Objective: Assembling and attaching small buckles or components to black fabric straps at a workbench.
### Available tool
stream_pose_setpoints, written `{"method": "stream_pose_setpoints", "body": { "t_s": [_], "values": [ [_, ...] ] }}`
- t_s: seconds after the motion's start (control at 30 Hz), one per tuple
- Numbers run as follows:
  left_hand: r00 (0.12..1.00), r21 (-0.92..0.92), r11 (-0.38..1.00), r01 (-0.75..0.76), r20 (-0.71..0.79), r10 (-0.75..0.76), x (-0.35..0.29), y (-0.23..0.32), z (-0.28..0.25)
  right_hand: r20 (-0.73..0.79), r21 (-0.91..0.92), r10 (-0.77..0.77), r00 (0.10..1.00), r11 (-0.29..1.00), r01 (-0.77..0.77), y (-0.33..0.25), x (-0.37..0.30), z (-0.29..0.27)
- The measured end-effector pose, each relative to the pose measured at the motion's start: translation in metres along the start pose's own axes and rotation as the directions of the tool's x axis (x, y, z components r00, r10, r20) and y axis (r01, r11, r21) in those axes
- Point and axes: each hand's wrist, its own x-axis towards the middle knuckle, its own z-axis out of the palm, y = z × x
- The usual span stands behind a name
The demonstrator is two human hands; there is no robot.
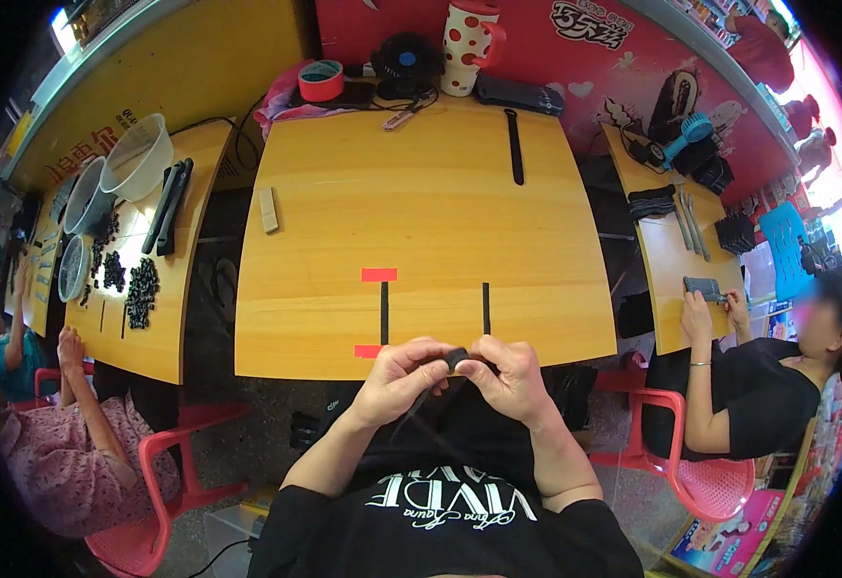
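Just over the near edge of the wooden table (pixel 421 222), my left hand (pixel 405 379) and my right hand (pixel 507 381) meet, thumbs and fingers pinching a black strap (pixel 456 358). Its gripped part looks bent or rolled between the fingertips, and a thin dark tail seems to hang below my left hand. Beyond my hands, two short black strips, a left one (pixel 384 313) and a right one (pixel 486 308), lie parallel on the tabletop. Red tape (pixel 380 275) marks the left strip's far end, and another red piece (pixel 367 352) sits by its near end.
A longer black strap (pixel 515 146) and a small pale block (pixel 268 210) lie farther off. Along the back stand a spotted tumbler (pixel 466 48), a black fan (pixel 407 63) and a tape roll (pixel 321 81). People work at side tables; the left one bears plastic tubs (pixel 139 159) and small black parts (pixel 142 293).
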Motion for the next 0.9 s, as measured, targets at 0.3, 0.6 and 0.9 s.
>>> {"method": "stream_pose_setpoints", "body": {
  "t_s": [0.3, 0.6, 0.9],
  "values": [
    [0.932, -0.131, 0.95, 0.283, 0.271, -0.241, 0.005, 0.007, -0.011, 0.033, -0.176, -0.382, 0.923, 0.907, 0.382, 0.013, 0.006, -0.003],
    [0.98, -0.435, 0.884, 0.173, -0.014, -0.199, -0.002, -0.01, 0.019, -0.013, -0.641, -0.594, 0.804, 0.622, 0.45, 0.0, -0.005, -0.004],
    [0.975, -0.008, 0.98, 0.2, 0.096, -0.199, 0.002, 0.011, 0.004, 0.146, -0.11, -0.284, 0.948, 0.947, 0.301, -0.005, 0.0, -0.017]
  ]
}}
